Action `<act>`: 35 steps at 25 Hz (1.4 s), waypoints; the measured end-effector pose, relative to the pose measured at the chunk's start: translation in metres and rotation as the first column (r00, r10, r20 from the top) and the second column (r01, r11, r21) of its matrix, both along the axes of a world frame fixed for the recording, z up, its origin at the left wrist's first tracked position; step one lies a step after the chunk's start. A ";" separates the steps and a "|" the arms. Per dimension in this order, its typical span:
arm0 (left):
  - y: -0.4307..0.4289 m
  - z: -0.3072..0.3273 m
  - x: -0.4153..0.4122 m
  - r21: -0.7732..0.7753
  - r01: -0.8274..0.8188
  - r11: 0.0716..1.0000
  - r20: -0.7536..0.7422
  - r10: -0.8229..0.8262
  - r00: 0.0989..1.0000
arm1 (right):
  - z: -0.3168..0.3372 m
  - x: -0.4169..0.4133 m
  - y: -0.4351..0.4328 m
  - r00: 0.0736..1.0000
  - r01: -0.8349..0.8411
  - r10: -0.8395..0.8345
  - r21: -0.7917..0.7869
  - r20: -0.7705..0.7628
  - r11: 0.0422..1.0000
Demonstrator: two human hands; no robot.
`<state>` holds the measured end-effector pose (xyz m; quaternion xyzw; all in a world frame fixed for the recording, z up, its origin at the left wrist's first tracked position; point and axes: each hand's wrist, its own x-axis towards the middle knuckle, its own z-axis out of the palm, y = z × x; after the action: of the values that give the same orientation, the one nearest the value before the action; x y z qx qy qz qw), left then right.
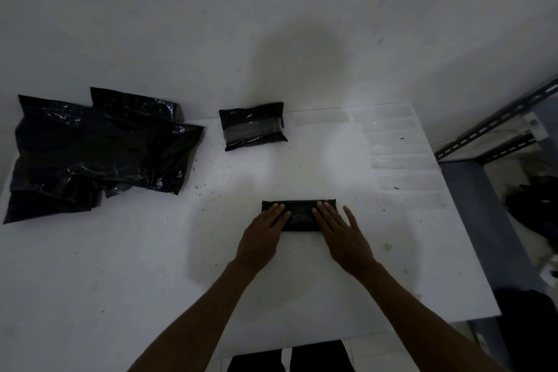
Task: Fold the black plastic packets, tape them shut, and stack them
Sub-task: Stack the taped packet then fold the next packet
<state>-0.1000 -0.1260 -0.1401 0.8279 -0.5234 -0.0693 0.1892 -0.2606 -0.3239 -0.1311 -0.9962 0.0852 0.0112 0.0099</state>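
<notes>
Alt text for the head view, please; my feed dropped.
The left hand and right hand press flat on a folded black packet on the table. A taped packet lies behind it, unfolded black packets are heaped at left, and clear tape strips line the right edge.

On the table (pixel 120 266), unfolded packets (pixel 90 154) lie far left, a taped packet (pixel 253 126) behind the folded packet (pixel 299 216), tape strips (pixel 401 145) right.

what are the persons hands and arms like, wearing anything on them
Nothing worn shows. The left hand and right hand have no gloves, and no ring, watch or bracelet is visible. The forearms are uncovered down to the bottom edge of the picture, so no sleeve is in view. The light is dim, so small marks cannot be made out.
</notes>
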 end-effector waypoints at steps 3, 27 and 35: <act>-0.005 0.000 0.001 -0.001 -0.027 1.000 -0.016 0.027 1.000 | 0.004 0.008 -0.002 0.999 0.019 -0.018 -0.038 0.031 0.999; -0.066 -0.002 0.012 -0.043 -0.230 0.972 0.044 0.232 0.972 | 0.019 0.110 -0.116 0.796 0.438 -0.581 0.503 0.167 0.745; -0.091 -0.006 0.038 -0.085 -0.247 0.965 0.036 0.251 0.967 | 0.033 0.201 -0.192 0.553 0.634 -0.832 0.676 -0.055 0.376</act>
<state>-0.0618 -0.2170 -0.1464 0.8803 -0.4218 -0.0047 0.2170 -0.0600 -0.5155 -0.0976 -0.7732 0.5116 -0.1152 0.3567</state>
